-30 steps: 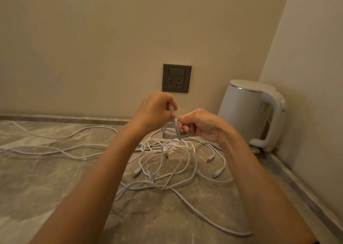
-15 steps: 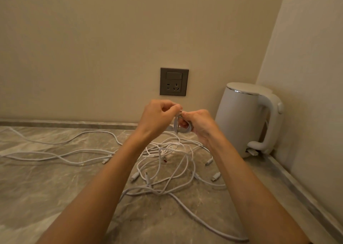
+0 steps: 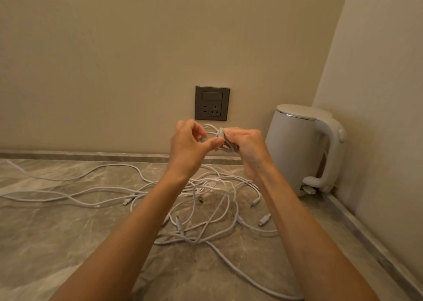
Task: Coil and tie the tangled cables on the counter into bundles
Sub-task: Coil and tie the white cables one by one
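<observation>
A small coil of white cable (image 3: pixel 218 138) is held up in front of the wall, above the counter. My right hand (image 3: pixel 246 148) grips the coil's right side. My left hand (image 3: pixel 191 148) has its thumb and fingers curled and pinches the coil's left strands. Below them a tangle of white cables (image 3: pixel 212 200) with several plug ends lies spread on the marble counter (image 3: pixel 57 243). Long strands trail off to the left edge of the view.
A white electric kettle (image 3: pixel 297 149) stands in the right corner against the side wall. A dark wall socket (image 3: pixel 212 103) sits just behind my hands. The counter's low backsplash runs along the back and right.
Both hands have risen and drawn nearer the socket. The held loops have tightened into a smaller coil, and the left hand shifted from pulling a cable end to pinching the coil.
</observation>
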`<action>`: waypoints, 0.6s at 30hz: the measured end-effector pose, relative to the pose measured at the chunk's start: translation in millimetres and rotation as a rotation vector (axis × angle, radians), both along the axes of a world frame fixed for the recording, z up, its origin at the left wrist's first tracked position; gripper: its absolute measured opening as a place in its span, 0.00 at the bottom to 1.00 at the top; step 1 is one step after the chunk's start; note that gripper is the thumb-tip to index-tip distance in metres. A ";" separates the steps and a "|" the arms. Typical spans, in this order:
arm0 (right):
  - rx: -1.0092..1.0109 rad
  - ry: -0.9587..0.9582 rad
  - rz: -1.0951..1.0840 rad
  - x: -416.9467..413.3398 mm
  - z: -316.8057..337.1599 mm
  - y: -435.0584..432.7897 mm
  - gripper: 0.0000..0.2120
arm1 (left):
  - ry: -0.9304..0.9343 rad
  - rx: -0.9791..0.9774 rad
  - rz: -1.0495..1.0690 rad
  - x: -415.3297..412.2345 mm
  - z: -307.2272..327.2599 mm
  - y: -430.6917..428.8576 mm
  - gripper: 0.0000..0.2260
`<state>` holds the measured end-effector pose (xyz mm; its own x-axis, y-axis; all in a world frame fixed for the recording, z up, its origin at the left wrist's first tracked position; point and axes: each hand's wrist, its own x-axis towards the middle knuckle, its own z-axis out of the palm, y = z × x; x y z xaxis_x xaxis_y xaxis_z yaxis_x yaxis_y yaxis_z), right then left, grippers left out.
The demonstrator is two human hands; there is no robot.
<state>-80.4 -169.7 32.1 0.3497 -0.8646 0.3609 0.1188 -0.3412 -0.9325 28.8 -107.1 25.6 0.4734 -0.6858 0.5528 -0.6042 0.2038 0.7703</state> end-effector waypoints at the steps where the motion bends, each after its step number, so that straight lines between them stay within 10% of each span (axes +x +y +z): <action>1: -0.025 0.005 -0.003 -0.9 0.9 -0.2 0.15 | -0.037 0.021 0.019 0.3 0.7 1.0 0.11; 18: -0.074 0.225 0.041 -19.3 9.2 -1.0 0.13 | -0.281 0.225 -0.163 -0.9 15.5 8.9 0.05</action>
<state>-99.7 -170.7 41.3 0.4630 -0.8220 0.3314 -0.0741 -0.4085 -0.9097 27.8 -98.2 41.1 0.1999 -0.8585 0.4724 -0.7718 0.1591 0.6156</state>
